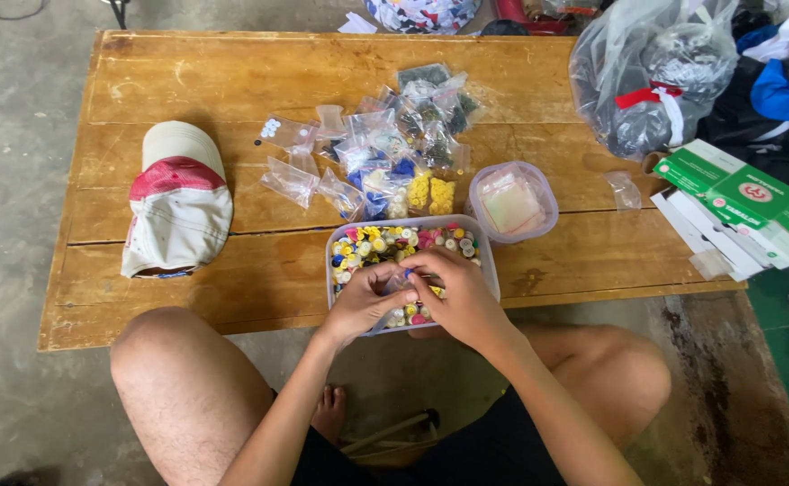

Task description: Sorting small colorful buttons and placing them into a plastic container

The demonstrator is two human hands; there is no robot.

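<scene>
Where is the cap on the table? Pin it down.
In the head view, the white-and-red cap lies on the left part of the wooden table, apart from the small clear bags and left of the tub of coloured buttons.

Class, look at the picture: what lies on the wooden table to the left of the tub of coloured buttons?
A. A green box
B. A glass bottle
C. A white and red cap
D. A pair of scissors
C: the white and red cap lies on the wooden table, left of the tub of coloured buttons under both hands.
</scene>
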